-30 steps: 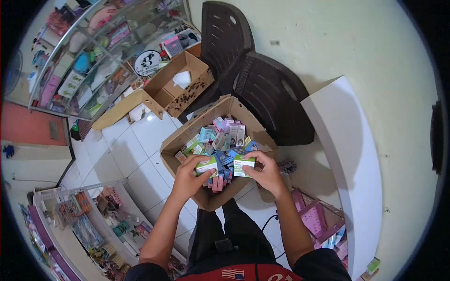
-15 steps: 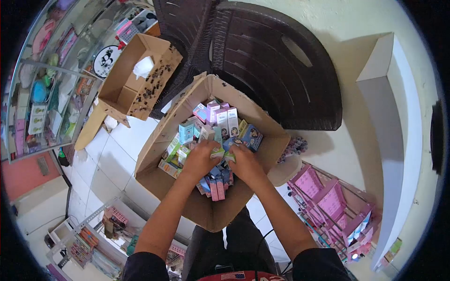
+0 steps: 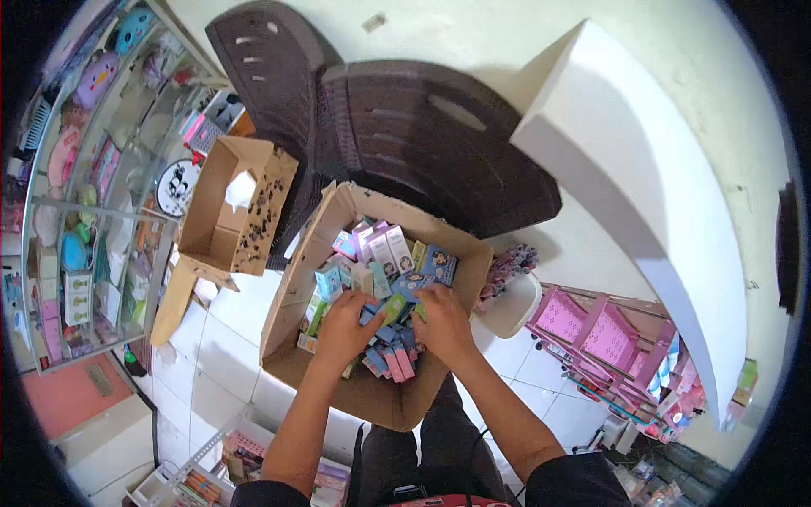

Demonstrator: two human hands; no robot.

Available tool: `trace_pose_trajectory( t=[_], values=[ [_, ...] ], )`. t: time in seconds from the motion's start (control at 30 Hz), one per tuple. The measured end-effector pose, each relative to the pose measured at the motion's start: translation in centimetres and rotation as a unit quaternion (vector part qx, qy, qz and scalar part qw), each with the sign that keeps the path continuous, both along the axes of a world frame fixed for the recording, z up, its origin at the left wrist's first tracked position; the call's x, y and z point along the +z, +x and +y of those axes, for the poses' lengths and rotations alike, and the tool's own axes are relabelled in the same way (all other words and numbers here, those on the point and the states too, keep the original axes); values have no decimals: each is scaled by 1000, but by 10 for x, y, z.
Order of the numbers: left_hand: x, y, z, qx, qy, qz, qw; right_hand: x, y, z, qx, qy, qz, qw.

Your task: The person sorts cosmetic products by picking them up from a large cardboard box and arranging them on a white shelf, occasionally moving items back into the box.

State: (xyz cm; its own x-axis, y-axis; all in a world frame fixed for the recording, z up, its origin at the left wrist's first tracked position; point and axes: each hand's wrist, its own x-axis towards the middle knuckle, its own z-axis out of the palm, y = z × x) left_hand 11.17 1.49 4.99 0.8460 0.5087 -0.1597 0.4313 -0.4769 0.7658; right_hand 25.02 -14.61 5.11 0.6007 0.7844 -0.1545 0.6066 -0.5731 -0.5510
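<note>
A large open cardboard carton (image 3: 283,334) stands in front of my legs, filled with small packaging boxes. My left hand (image 3: 345,325) is inside it, thumb and fingers closed at the near end of a small green box (image 3: 392,309). Close by, my right hand (image 3: 443,323) curls its fingers over another small green box (image 3: 420,312), mostly hidden by the hand. Around them lie pink-ended boxes (image 3: 399,363), a blue box with a printed figure (image 3: 438,264), upright white-and-purple boxes (image 3: 398,247) and a light-blue box (image 3: 328,280).
Dark brown plastic chairs (image 3: 405,127) stand behind the carton. A smaller cardboard box (image 3: 207,215) with white paper sits left, beside a glass display case (image 3: 101,211). At right are a pale tub (image 3: 511,308), a pink rack (image 3: 591,325) and a white curved panel (image 3: 642,135).
The view has shifted, so the carton appears lower and the display case shows more. My hands have moved apart slightly, and the green box between them shows more of its side.
</note>
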Motion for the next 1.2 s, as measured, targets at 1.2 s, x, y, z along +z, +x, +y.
trace_pose_trajectory(
  t=[1.2],
  values=[
    [267, 73, -289, -238, -132, -245, 931, 298, -56, -393, -398, 335, 7, 854]
  ],
)
